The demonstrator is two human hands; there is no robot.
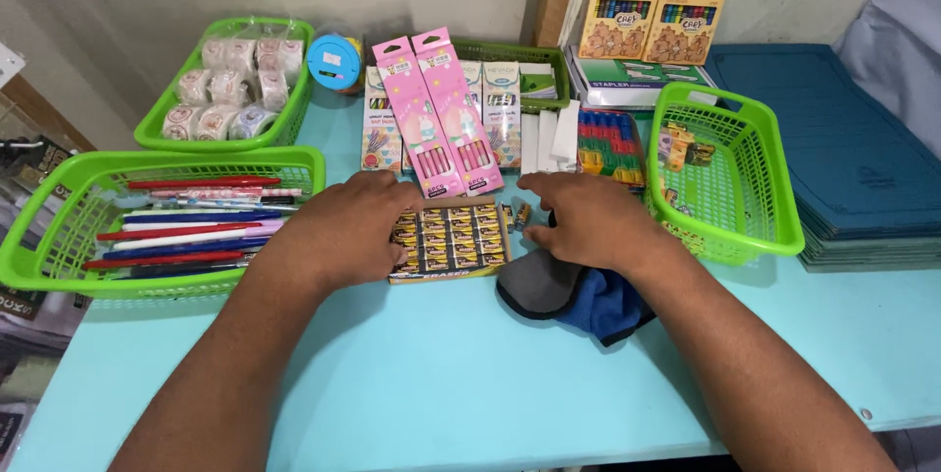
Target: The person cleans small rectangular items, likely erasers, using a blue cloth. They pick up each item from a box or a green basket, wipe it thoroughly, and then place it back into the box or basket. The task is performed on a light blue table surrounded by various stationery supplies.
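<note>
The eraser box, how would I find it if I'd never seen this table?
Start at the blue table and look between the two hands. The eraser box lies flat there, under the pink pencil packs. It alone holds rows of small yellow-and-black blocks.

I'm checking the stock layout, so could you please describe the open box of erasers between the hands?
The eraser box is a shallow cardboard tray lying flat on the turquoise table, open on top, filled with neat rows of small yellow-and-black wrapped erasers. The left hand rests on its left edge; the right hand is just beside its right end.
</note>
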